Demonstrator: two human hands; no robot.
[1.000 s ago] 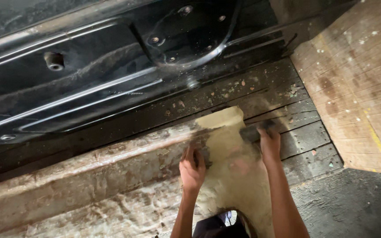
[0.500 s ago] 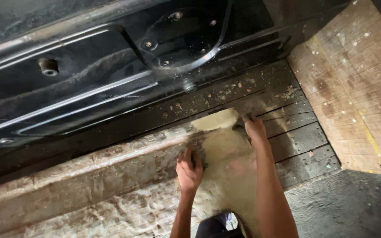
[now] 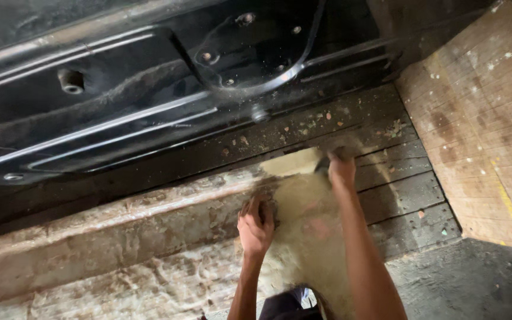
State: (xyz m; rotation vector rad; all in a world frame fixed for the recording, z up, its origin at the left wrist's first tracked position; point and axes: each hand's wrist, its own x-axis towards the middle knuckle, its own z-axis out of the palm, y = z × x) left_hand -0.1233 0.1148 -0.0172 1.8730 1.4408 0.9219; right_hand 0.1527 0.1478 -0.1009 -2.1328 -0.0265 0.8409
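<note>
- A pale filler patch [image 3: 303, 231] is spread over part of the dirty plank floor [image 3: 386, 148]; the planks toward the left edge are seen uncoated and crusted.
- The right hand [image 3: 340, 169] is closed around a dark scraper [image 3: 322, 165] at the patch's far edge.
- The left hand [image 3: 256, 224] is pressed, fingers curled, on the patch's left side; nothing held can be made out.
- No containers are visible.

1. Left hand [image 3: 256, 228]: showing bare, no glove or ring, forearm unsleeved.
2. Right hand [image 3: 342, 172]: showing bare, forearm unsleeved.
3. Dark garment [image 3: 282, 307] showing at 6 o'clock.
</note>
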